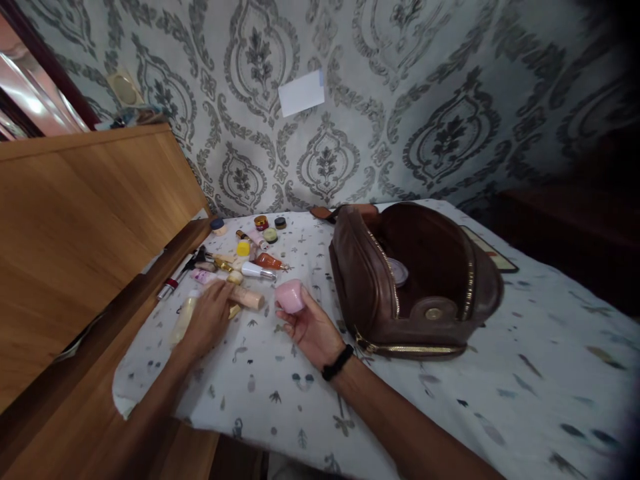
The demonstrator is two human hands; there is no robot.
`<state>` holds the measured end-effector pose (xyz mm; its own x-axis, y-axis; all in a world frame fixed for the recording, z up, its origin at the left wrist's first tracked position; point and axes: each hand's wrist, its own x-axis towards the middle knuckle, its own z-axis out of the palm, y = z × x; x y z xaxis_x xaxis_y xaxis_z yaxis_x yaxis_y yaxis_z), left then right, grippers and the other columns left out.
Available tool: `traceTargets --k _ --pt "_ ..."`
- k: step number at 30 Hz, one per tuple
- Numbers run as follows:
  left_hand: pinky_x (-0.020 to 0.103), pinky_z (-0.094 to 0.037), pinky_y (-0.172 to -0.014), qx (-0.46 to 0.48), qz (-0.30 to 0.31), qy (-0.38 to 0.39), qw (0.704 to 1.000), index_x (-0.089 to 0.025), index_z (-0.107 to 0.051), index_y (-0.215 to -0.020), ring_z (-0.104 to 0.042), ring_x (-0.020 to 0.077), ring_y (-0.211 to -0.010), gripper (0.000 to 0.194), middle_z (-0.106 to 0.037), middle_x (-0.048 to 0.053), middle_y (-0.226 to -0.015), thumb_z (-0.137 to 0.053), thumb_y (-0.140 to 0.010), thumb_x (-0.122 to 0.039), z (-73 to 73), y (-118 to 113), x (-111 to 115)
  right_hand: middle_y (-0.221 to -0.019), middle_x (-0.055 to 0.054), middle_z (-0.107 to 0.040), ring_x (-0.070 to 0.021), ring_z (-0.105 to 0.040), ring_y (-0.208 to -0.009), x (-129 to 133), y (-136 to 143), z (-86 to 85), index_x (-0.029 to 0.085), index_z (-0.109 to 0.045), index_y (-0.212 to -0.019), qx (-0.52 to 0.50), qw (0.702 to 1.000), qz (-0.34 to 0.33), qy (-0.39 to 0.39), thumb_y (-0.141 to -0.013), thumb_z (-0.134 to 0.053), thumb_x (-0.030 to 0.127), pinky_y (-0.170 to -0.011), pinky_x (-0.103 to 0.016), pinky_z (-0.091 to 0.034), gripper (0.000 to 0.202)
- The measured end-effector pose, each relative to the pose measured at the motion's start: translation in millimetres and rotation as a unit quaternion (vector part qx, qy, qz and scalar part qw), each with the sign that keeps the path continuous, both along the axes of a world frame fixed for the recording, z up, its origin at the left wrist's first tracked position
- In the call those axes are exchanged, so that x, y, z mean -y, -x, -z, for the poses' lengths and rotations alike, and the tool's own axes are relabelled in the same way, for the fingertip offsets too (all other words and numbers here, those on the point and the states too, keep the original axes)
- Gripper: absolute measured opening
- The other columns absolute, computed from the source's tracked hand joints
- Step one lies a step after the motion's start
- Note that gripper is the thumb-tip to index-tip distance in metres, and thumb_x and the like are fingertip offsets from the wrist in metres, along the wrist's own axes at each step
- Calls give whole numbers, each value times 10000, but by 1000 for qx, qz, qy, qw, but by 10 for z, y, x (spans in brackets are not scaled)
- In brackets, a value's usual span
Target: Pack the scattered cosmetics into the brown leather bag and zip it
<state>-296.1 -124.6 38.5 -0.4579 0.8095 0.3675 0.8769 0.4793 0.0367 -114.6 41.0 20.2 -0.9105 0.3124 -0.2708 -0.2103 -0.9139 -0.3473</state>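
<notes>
My right hand (309,327) holds a small pink jar (291,296) above the patterned white cloth, just left of an open brown leather bag (370,280). A black band sits on that wrist. My left hand (210,319) lies palm down on a beige tube (246,297) among the scattered cosmetics, next to a pale yellow bottle (183,319). Inside the bag a round whitish lid (399,272) shows.
Several small bottles, tubes and jars (255,250) lie at the cloth's far left corner. A wooden headboard (85,220) rises on the left. Patterned wallpaper with a white paper slip (301,93) stands behind. A flat card (487,250) lies right of the bag.
</notes>
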Motion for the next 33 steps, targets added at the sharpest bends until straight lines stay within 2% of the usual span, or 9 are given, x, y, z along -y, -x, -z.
traceTargets --k 3,6,9,14,17,23,25,29,33 --pt "425 -446 -1029 53 72 -30 996 -229 -594 -1219 -552 269 -1160 332 -629 103 -1208 -425 -939 -285 -44 -147 -98 -785 -55 -731 -121 -685 -620 -10 -13 -30 150 -650 -1024 1 1000 -4 12 -994 -493 447 -485 -179 -493 337" --pt "385 -483 -936 83 76 -48 992 -225 -611 -1152 -581 251 -1059 290 -650 87 -1098 -415 -955 -310 -100 -181 -154 -765 -64 -727 -124 -677 -601 -14 -23 -70 142 -644 -1022 8 1000 -8 20 -1017 -407 478 -467 -181 -479 411" --pt "401 -454 -987 70 29 -53 996 -201 -599 -1161 -556 263 -1129 299 -627 108 -1173 -414 -952 -309 -147 67 -209 -737 -62 -720 -123 -667 -575 -12 -25 -108 144 -639 -1021 12 1000 -15 25 -1014 -374 526 -447 -179 -458 465" --pt "548 -352 -1080 68 -154 -26 985 -126 -545 -1289 -415 383 -1335 443 -461 218 -1436 -488 -901 -332 -176 819 -313 -701 -66 -711 -123 -643 -539 -9 -27 -141 145 -634 -1023 21 999 -19 21 -1010 -335 562 -441 -181 -442 513" --pt "502 -399 -1056 93 -150 -1 984 -144 -613 -1217 -516 355 -1256 407 -580 185 -1325 -543 -859 -324 -156 1060 -331 -705 -66 -711 -126 -644 -537 -8 -29 -133 144 -633 -1019 22 999 -15 22 -1011 -340 554 -444 -187 -449 505" --pt "287 -468 -973 112 -111 24 987 -240 -702 -1105 -615 210 -1122 342 -679 38 -1233 -475 -908 -402 -161 1108 -205 -721 -78 -722 -132 -656 -539 -7 -33 -120 156 -618 -1039 15 1000 -10 18 -1020 -354 508 -457 -188 -466 440" --pt "342 -464 -980 95 -164 8 982 -222 -659 -1198 -602 241 -1137 399 -668 65 -1253 -409 -936 -391 -200 1151 -171 -724 -83 -726 -134 -654 -535 -8 -37 -133 159 -612 -1045 21 1000 -8 13 -1029 -343 477 -453 -190 -465 416" --pt "613 -378 -999 61 -299 -5 952 -149 -575 -1305 -449 423 -1288 499 -541 217 -1374 -389 -933 -423 -255 1300 -152 -709 -80 -721 -139 -654 -532 -10 -48 -172 161 -612 -1029 35 999 -4 19 -1028 -348 469 -438 -190 -455 406" --pt "662 -393 -933 77 -335 44 938 -156 -641 -1216 -445 482 -1272 530 -531 246 -1358 -400 -916 -520 -253 1445 -135 -695 -77 -714 -142 -651 -523 -8 -53 -202 155 -612 -1023 44 999 0 26 -1032 -340 461 -439 -197 -463 410"
